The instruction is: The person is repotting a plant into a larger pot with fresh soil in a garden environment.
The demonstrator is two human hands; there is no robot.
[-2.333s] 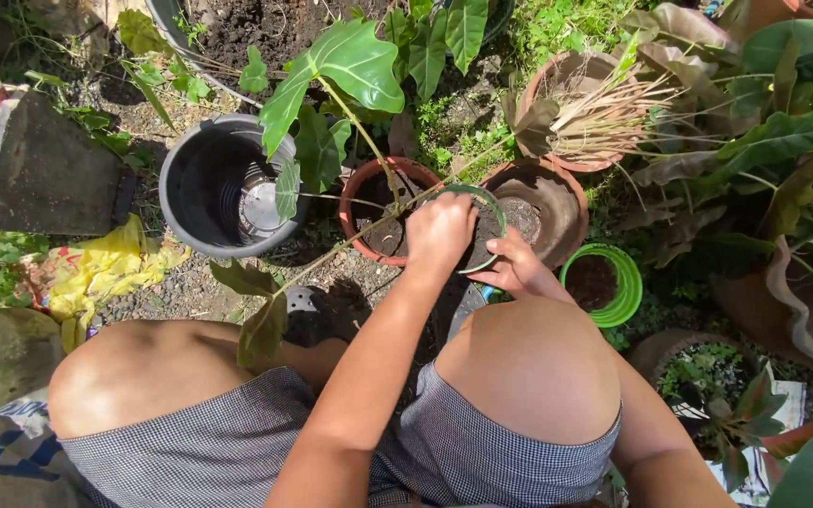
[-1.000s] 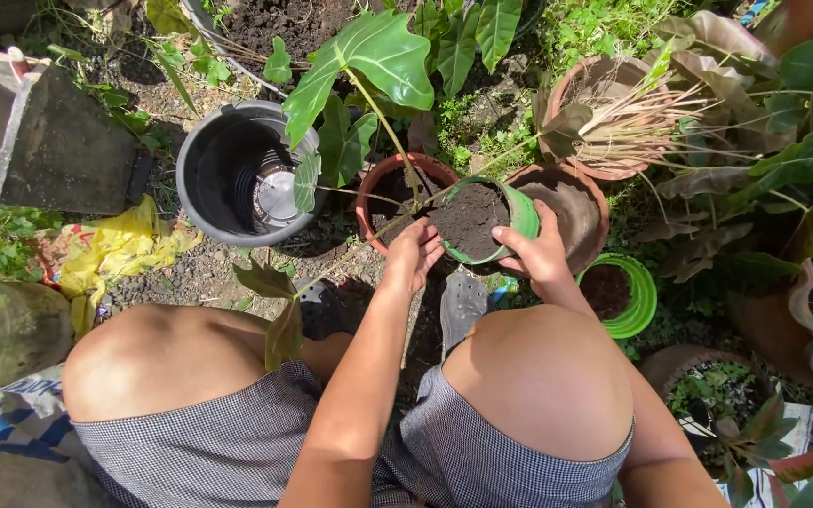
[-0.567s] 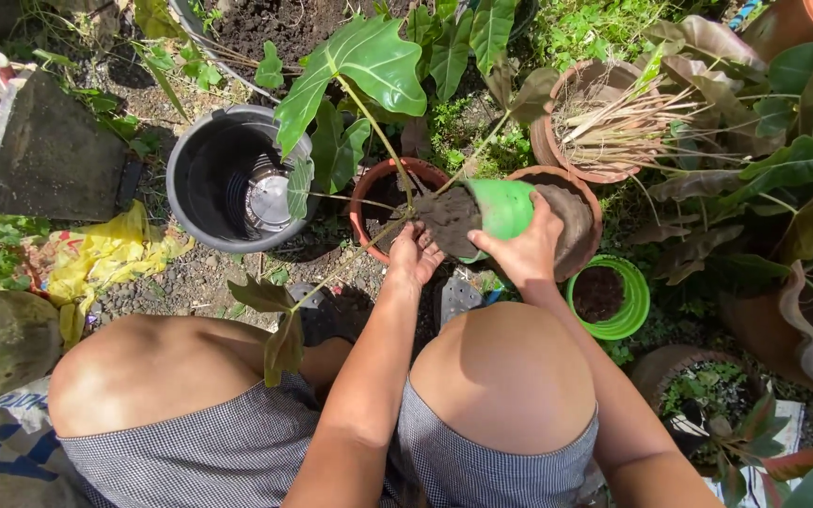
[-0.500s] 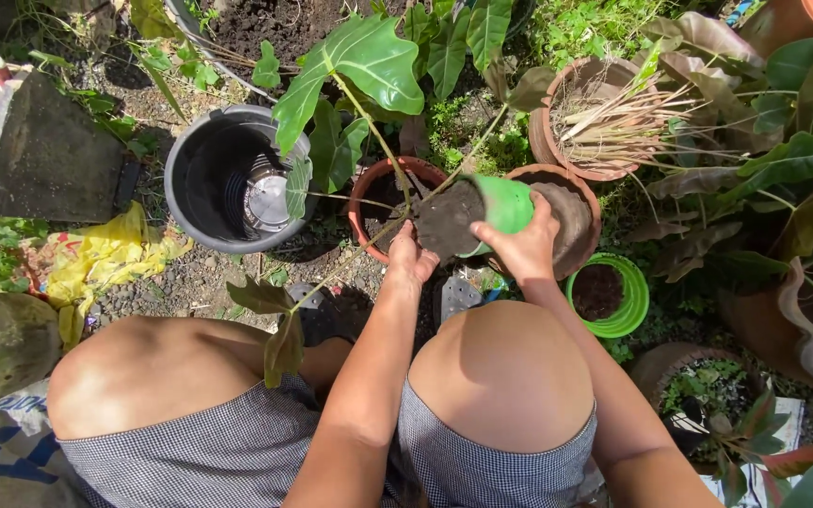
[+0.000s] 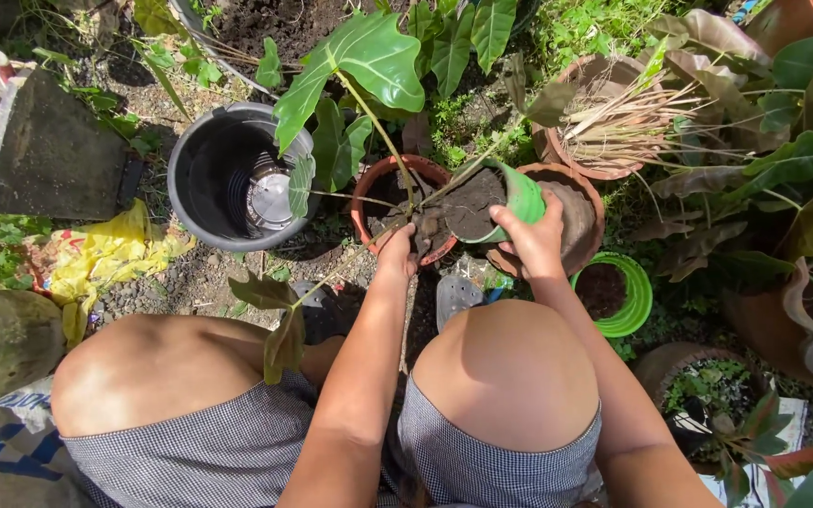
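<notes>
My right hand [image 5: 534, 243] grips a small green plastic pot [image 5: 525, 196] by its side and holds it tilted to the left, its mouth full of dark soil [image 5: 470, 207]. The soil hangs over a terracotta pot [image 5: 361, 196] that holds a tall plant stem with big green leaves [image 5: 369, 56]. My left hand [image 5: 397, 252] reaches to the near rim of that terracotta pot. Its fingers are spread and touch a clump of soil [image 5: 425, 228] that has fallen from the green pot. Both knees frame the arms below.
A black bucket [image 5: 201, 179] stands at the left, a second terracotta pot [image 5: 583, 205] right behind the green one, and another green pot [image 5: 636, 303] with soil at the right. A pot of dry stalks [image 5: 604, 122], a yellow bag [image 5: 105, 259] and leafy plants crowd around.
The right hand has lifted the green pot and tipped it leftward over the terracotta pot. The left hand came off the soil surface and moved down to the terracotta pot's rim.
</notes>
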